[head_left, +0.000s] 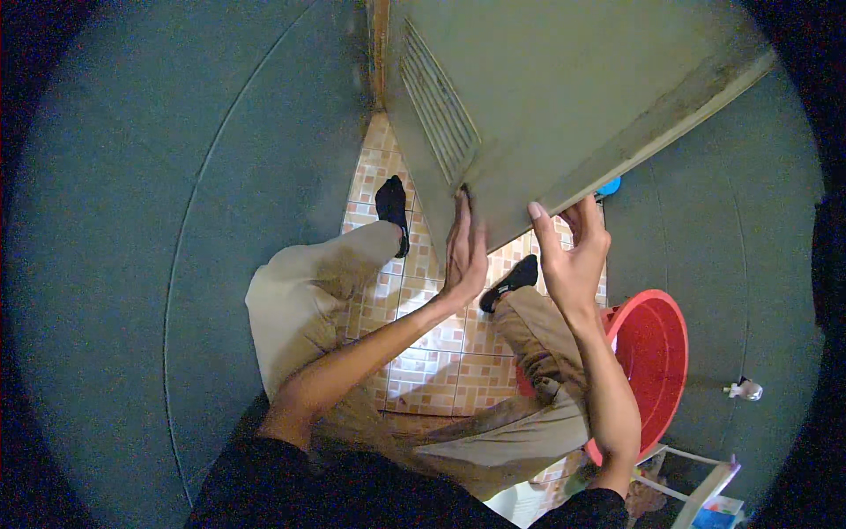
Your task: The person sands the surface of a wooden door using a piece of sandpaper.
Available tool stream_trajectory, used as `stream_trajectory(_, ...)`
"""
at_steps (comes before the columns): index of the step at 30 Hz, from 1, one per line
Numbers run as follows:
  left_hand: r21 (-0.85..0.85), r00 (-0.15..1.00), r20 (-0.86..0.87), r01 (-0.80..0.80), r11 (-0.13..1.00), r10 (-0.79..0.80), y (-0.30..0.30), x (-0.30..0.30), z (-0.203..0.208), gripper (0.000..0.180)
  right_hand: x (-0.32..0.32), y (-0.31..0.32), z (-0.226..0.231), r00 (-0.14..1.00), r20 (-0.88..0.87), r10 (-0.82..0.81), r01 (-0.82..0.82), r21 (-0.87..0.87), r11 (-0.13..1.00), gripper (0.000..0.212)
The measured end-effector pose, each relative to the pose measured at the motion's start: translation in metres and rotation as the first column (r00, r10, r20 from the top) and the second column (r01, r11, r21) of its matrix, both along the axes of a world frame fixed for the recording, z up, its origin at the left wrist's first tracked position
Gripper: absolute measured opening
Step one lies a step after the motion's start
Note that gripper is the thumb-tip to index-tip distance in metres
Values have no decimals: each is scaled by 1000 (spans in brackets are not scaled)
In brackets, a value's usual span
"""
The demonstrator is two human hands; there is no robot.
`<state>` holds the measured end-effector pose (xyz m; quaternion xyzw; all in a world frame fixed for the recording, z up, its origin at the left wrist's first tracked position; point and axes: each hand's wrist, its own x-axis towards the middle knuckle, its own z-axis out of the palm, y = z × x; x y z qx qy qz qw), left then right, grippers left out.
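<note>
A grey-green door (564,97) with a slatted vent (441,106) stands ajar in front of me, its surface stained along the edge. My left hand (465,251) lies against the door's face just below the vent, fingers stretched out and together, holding nothing. At the door's free edge, my right hand (577,251) grips with the thumb on the near face and the fingers bent behind the edge. The fingertips of the right hand are partly hidden by the door.
My feet in black socks (392,203) stand apart on the tiled floor (423,379). A red tub (656,353) is beside my right forearm. A tap (747,389) sticks out of the right wall, above a small rack (705,494). Something blue (610,186) shows behind the door.
</note>
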<state>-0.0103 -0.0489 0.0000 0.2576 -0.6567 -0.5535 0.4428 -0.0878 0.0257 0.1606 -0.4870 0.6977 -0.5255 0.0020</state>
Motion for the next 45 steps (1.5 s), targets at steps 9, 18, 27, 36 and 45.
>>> stream_trajectory(9, -224, 999, -17, 27, 974, -31, 4, 5, 28, 68, -2, 3, 1, 1000, -18, 2, -2, 0, 1000, 42)
stream_trajectory(18, 208, 996, 78, 18, 978, -34, -6, -1, 3, 66, 1, 0, 1, 1000, -5, 4, -4, -15, 1000, 42)
stream_trajectory(27, -255, 999, -30, 17, 967, -25, 5, 4, 23, 66, -4, 4, 0, 999, 43, 3, -2, -18, 1000, 40)
stream_trajectory(36, -95, 999, -29, 43, 995, -46, -5, 0, 6, 64, -4, 2, -2, 997, 71, -5, 7, -25, 1000, 35)
stream_trajectory(45, -390, 993, -81, 45, 920, -83, 5, 7, 48, 70, -3, 5, 1, 996, 85, 2, -2, -10, 1000, 37)
